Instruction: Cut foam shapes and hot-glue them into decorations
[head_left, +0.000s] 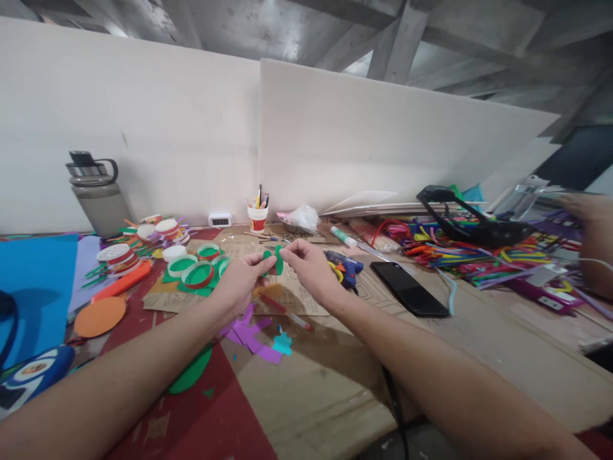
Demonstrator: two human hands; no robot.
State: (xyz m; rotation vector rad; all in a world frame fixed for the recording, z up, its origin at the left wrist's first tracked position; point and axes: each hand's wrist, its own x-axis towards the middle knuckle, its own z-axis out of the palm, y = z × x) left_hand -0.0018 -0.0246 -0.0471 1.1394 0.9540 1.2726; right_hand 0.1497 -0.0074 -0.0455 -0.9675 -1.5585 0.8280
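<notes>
Over the middle of the table, my left hand (242, 278) and my right hand (309, 265) meet with fingertips pinched. Between them is a small green cut-out piece (280, 260), thin like paper or foam; whether it is one piece or two I cannot tell. To the left of my left hand stand several round lids (198, 275) with green inside, some red-rimmed, on green sheet. Below my hands lie purple strips (251, 335), a light-blue flower-shaped cut-out (282, 344) and a slim red-tipped stick (287, 312). A blue glue gun (352, 271) sits beside my right hand, partly hidden.
A grey bottle (98, 198) and a pen cup (257, 217) stand by the white board. At right lie a black phone (409, 289), a glue stick (343, 237) and many coloured pipe cleaners (431, 249). Another person's arm (596, 236) shows at the far right.
</notes>
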